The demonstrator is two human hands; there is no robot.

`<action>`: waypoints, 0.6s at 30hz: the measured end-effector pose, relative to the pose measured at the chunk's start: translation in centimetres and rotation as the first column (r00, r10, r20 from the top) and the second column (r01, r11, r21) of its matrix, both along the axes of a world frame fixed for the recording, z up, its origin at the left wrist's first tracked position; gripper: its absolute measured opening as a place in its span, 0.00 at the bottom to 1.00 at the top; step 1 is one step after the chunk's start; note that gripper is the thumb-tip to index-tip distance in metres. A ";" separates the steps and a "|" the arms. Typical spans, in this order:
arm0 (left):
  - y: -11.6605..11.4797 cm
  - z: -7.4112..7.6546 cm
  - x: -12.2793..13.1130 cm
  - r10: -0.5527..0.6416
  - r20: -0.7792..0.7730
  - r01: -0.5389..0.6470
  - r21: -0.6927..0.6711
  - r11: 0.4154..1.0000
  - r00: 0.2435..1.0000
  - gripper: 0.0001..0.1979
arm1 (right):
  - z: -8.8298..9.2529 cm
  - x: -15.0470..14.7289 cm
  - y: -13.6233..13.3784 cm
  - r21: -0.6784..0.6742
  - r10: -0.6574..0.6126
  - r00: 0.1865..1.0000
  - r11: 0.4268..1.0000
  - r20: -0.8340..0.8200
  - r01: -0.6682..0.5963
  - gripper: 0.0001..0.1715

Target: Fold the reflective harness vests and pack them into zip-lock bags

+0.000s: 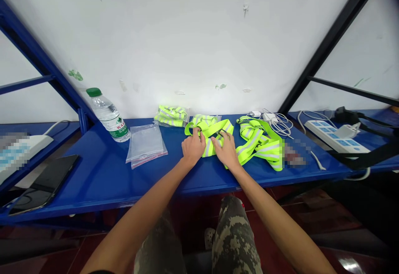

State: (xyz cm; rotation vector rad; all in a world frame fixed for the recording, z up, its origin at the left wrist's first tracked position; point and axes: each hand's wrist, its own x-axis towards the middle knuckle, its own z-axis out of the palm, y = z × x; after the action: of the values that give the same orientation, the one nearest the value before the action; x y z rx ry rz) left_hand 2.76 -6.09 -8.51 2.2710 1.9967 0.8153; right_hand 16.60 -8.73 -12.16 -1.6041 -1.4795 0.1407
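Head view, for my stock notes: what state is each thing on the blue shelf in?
Left hand, fingers on the vest's strap
Right hand, on the same vest
Neon yellow reflective vest, spread loosely under both hands
Second neon yellow reflective vest, unfolded, straps loose
Neon yellow vest in clear plastic bag, folded, bagged
Clear zip bag, flat, looks empty
Green-capped plastic water bottle, capped
Black tablet, screen dark

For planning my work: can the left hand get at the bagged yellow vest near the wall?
Probably yes. The left hand rests on the loose reflective vest, and the bagged yellow vest lies just beyond, with only blue shelf between them, so the way looks free.
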 end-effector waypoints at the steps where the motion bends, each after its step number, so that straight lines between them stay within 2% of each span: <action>1: 0.2 -0.1 -0.1 -0.020 0.003 0.020 0.003 1.000 1.000 0.16 | -0.1 0.3 0.2 -0.011 -0.037 0.995 0.999 -0.092 0.036 0.37; 3: 0.5 -0.4 -0.3 -0.066 0.016 0.066 0.009 0.998 0.998 0.15 | -0.2 1.0 0.6 -0.061 -0.080 0.961 0.996 -0.264 0.066 0.43; 8: 1.2 -1.0 -0.4 -0.189 0.145 0.191 -0.004 0.982 0.971 0.12 | 0.6 2.4 1.7 -0.181 -0.134 0.786 0.983 -0.603 0.029 0.38; 12: 1.3 -0.9 -0.6 -0.265 0.249 0.283 -0.039 0.958 0.932 0.12 | 1.8 2.8 2.5 -0.275 -0.209 0.688 0.961 -0.695 0.015 0.35; 16: 1.2 -0.8 -0.7 -0.276 0.308 0.305 -0.051 0.951 0.911 0.11 | 2.9 2.9 2.8 -0.260 -0.138 0.635 0.960 -0.760 -0.103 0.19; 18: 1.2 -1.0 -0.7 -0.278 0.331 0.307 -0.037 0.951 0.902 0.10 | 3.4 2.7 2.8 -0.221 -0.092 0.612 0.965 -0.785 -0.139 0.15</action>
State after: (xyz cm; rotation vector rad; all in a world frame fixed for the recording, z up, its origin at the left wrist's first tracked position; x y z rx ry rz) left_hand 2.02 -4.90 -9.47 2.1465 1.4777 0.9695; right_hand 19.30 -5.90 -8.73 -1.4124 -0.7753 0.9850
